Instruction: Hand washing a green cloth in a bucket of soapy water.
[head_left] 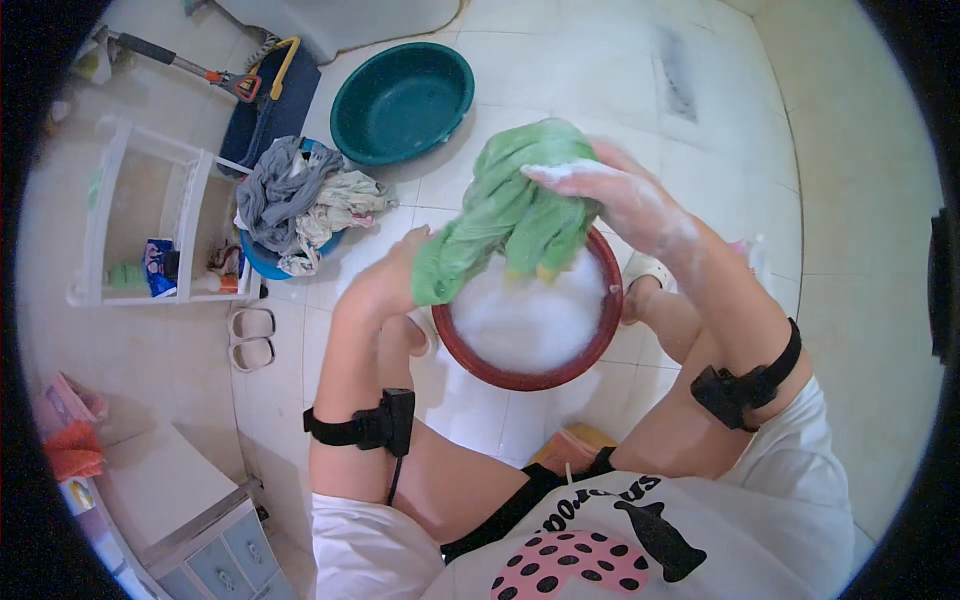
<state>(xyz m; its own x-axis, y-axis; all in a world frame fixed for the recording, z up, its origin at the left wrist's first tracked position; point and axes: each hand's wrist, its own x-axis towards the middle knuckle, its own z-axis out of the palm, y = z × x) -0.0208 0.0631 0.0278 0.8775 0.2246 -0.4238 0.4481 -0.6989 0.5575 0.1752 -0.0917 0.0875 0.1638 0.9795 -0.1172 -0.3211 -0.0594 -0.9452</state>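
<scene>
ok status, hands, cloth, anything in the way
Right hand, foamy, gripping green cloth. Left hand at left end, grip partly hidden. Cloth bunched above far side of sudsy red basin; no obstruction seen.

I'm in what looks like a home bathroom or washing area, though I can't tell exactly which: pale tiles cover the floor and the wall to my right, and a red basin full of white suds stands between my feet. Ahead of me are a green basin and a blue basin heaped with clothes, near a dark bucket and a long handle. The household look also comes from the white shelf rack, light slippers and a grey-fronted cabinet on my left.
</scene>
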